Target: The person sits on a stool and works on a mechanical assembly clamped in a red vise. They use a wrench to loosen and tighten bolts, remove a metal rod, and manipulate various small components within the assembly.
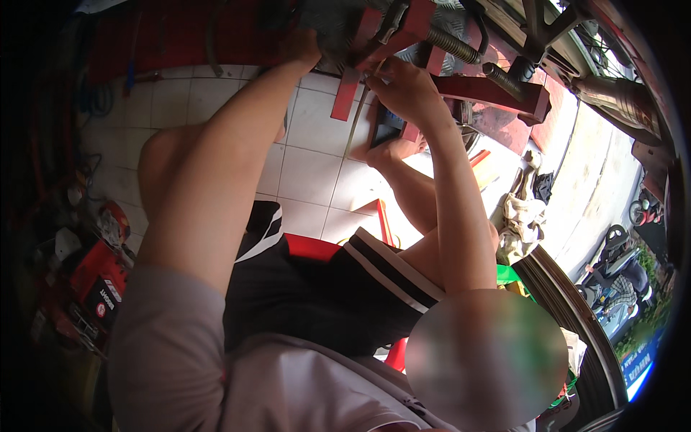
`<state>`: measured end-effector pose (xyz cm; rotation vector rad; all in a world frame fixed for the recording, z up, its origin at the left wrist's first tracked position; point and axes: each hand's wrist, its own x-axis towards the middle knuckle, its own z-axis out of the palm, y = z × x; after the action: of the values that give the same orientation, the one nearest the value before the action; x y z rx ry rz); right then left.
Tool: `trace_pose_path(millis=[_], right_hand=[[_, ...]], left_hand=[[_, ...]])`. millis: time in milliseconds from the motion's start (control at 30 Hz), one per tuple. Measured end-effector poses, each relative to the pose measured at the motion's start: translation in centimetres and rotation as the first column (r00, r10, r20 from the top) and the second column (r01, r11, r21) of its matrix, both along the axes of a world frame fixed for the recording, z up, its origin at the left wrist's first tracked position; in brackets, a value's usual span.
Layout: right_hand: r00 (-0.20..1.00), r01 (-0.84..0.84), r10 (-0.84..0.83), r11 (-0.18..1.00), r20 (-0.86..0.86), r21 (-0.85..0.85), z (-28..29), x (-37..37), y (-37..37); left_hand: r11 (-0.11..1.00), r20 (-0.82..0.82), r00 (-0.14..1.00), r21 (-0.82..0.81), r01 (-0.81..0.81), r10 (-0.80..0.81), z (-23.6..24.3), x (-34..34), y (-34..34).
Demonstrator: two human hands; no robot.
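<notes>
My left hand (301, 47) reaches up to the dark textured plate (332, 32) of a red steel frame. Its fingers are in shadow and hidden. My right hand (407, 91) is beside it, under the frame's red crossbar (497, 97), with the fingers bent in and pressed together. A thin rod (357, 119) slants down from near these fingertips over the tiled floor. Whether the fingers grip the rod or some small part cannot be made out. Between the hands hangs a flat red metal bar (345, 95). A coil spring (453, 46) lies above my right hand.
A threaded bolt (502, 81) stands on the crossbar. At the upper right is a vehicle's metal pipe (612, 97). Crumpled cloths (524, 216) lie on the right. Red tool cases (97, 288) stand at the left. White tiles (306, 119) cover the floor; people on motorbikes are outside.
</notes>
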<state>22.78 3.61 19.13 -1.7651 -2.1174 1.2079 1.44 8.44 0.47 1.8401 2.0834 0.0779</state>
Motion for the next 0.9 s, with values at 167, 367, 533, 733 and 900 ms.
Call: trace_pose_path(millis=[167, 367, 533, 733, 900], right_hand=[[0.999, -0.01, 0.011, 1.0, 0.04, -0.022, 1.0, -0.2, 0.3], [0.996, -0.063, 0.061, 0.998, 0.058, 0.029, 1.2, -0.6, 0.0], [0.997, -0.016, 0.02, 0.999, 0.075, -0.043, 1.0, 0.3, 0.2], [1.0, -0.008, 0.008, 1.0, 0.004, -0.009, 0.2, 0.1, 0.2], [0.992, -0.038, 0.043, 0.999, 0.122, -0.038, 3.0, -0.7, 0.4]], left_hand=[[0.988, 0.006, 1.0, 0.156, -0.006, 0.005, -0.7, -0.6, 0.8], [0.992, 0.056, 0.995, 0.099, 0.08, -0.086, -2.7, -2.8, 1.2], [0.972, 0.042, 0.978, 0.126, 0.198, -0.205, -0.7, -0.6, 0.7], [0.944, -0.092, 0.952, 0.134, 0.302, -0.292, 0.9, 0.0, -0.2], [0.835, -0.216, 0.81, -0.231, 0.5, -0.545, 8.0, 2.4, 0.0]])
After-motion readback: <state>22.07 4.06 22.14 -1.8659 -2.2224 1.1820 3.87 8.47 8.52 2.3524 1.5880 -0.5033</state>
